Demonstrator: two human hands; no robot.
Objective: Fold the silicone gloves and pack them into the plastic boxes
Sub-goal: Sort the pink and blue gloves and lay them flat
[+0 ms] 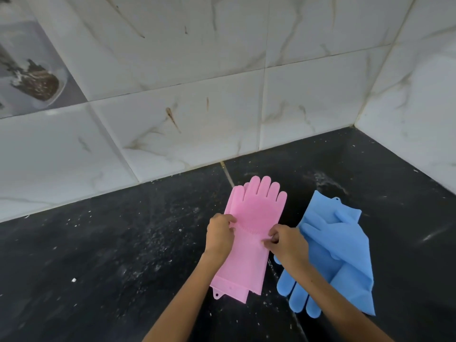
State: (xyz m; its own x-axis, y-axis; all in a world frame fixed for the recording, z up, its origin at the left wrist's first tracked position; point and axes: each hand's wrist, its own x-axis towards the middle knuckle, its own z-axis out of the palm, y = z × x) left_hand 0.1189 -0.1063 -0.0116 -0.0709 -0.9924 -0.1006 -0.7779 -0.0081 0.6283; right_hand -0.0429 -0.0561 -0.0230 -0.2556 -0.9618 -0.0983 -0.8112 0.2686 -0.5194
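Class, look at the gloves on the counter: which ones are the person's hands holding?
The pink gloves: the left hand and right hand pinch their edges. The blue gloves lie untouched to the right.

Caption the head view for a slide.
Both hands, left hand and right hand, pinch the pink gloves beside blue gloves.

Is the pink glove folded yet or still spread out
Spread out: the pink glove lies full length on the counter, fingertips toward the wall, cuff nearest.
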